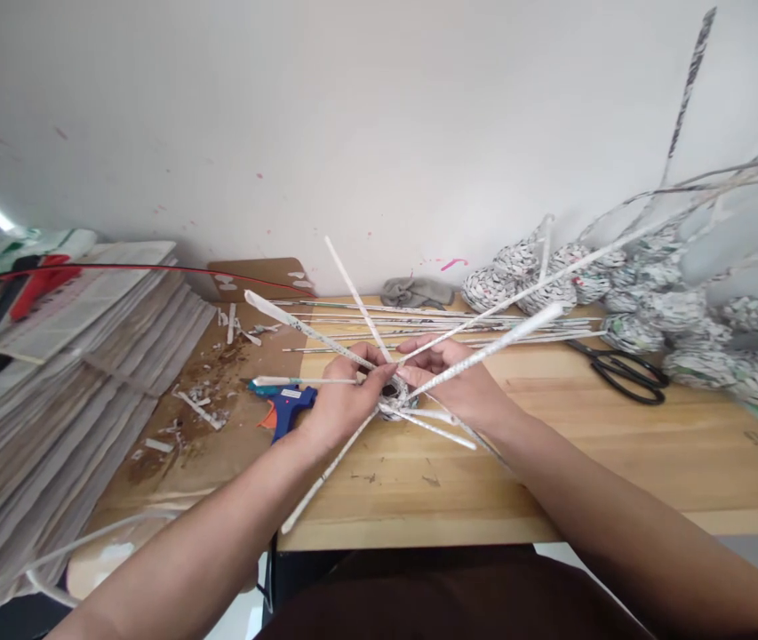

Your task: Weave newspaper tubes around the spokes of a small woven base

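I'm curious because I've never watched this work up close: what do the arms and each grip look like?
The left grip and right grip are ordinary bare human hands, without gloves. The left forearm and right forearm show no sleeves, watches or cables. Dark brown cloth at the bottom looks like clothing.

Centre of frame: left hand (345,396) and right hand (451,375) both grip a small woven paper piece (397,409), rolled strips (485,350) radiating from it. Blue glue gun (291,407) lies left of centre. Paper stack (131,373) occupies far left. Scissors (593,353) and woven paper bulbs (678,311) noted at right.
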The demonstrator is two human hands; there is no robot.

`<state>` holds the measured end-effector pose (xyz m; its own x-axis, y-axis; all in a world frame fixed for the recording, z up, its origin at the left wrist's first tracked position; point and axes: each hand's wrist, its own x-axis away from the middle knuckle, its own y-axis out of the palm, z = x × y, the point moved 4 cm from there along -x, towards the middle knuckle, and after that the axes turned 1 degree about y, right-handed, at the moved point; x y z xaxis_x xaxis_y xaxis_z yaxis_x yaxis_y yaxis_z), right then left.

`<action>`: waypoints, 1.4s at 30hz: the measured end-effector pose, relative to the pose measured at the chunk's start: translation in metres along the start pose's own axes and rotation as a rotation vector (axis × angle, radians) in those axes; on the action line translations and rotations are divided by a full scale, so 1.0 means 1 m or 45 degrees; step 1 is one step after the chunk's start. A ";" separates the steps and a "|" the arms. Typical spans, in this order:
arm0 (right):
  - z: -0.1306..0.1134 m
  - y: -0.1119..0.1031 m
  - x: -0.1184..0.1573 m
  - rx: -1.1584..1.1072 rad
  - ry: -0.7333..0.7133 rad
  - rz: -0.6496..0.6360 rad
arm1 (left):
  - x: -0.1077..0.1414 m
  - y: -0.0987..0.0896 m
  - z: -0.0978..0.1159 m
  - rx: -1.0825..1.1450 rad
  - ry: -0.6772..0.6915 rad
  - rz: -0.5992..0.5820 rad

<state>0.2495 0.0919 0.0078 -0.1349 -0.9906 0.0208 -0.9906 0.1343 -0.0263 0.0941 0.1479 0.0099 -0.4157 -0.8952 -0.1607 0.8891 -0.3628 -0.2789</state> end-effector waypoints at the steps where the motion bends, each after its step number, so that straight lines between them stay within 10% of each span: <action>1: 0.001 0.000 0.000 0.021 -0.009 -0.003 | 0.000 0.000 0.001 -0.012 0.008 0.007; 16: -0.018 0.000 0.005 -0.259 -0.162 0.054 | -0.005 0.006 -0.014 0.766 -0.364 -0.130; 23: -0.013 -0.006 0.001 -0.182 -0.142 0.153 | -0.011 -0.008 0.006 0.996 -0.284 -0.213; 30: 0.015 0.023 0.003 0.089 -0.056 -0.220 | -0.018 -0.036 0.017 1.022 -0.150 -0.303; 38: 0.021 0.067 0.020 0.382 -0.068 -0.507 | -0.033 -0.085 0.025 1.048 0.086 -0.097; 42: -0.002 0.077 0.010 0.403 -0.189 -0.350 | -0.039 -0.093 0.021 1.058 0.075 -0.051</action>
<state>0.1714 0.0923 0.0080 0.1600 -0.9844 -0.0732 -0.9301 -0.1255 -0.3453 0.0314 0.2108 0.0621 -0.4386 -0.8710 -0.2214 0.7154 -0.4875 0.5005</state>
